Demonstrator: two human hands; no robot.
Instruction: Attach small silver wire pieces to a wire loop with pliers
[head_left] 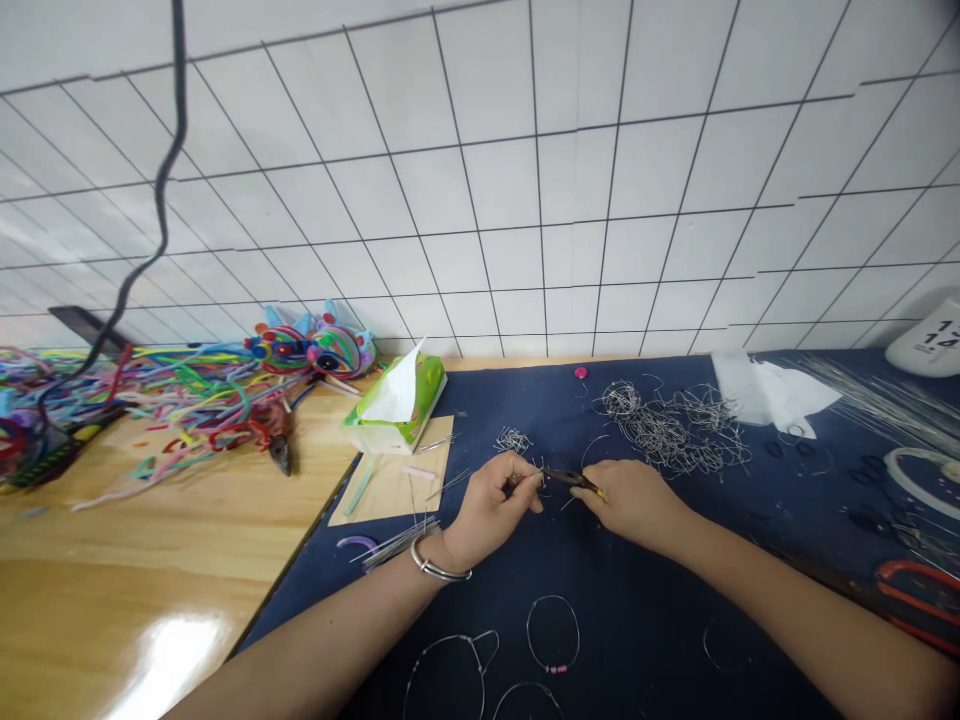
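My left hand (504,492), with a silver bangle at the wrist, pinches a small piece of wire (538,473) between thumb and fingertips. My right hand (631,498) is closed round the handles of a pair of pliers (568,478), whose jaws point left and meet the wire at my left fingertips. The wire's exact shape is too small to make out. Below the hands, a wire ring with pink beads (556,668) lies on the dark blue cloth (622,620). Lower left of it rests a larger wire loop (420,648). Just beyond my left hand sits a small heap of wire pieces (513,440).
A tangled pile of bent wires (675,425) lies beyond my right hand. To the left stand a green tissue box (401,400) and a beige board (352,505). Colourful craft strips (195,390) and red-handled pliers (280,453) cover the wooden table. Red handles (919,595) lie far right.
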